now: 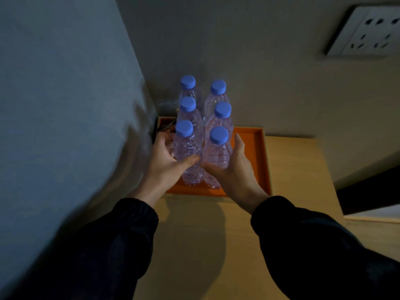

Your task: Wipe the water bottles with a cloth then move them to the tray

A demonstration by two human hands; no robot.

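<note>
Several clear water bottles with blue caps stand in two rows inside an orange tray (260, 161) on a wooden table. My left hand (164, 161) wraps around the near-left bottle (187, 146), thumb across its front. My right hand (231, 167) cups the near-right bottle (217, 152), fingers flat along its right side and thumb under its front. Both hands press the group from either side. No cloth shows in view.
The wooden table (292, 169) fills a corner between a grey wall on the left and a beige back wall. A white socket panel (365, 31) is on the wall at upper right. Some dark clutter (164, 126) lies in the tray's far-left corner.
</note>
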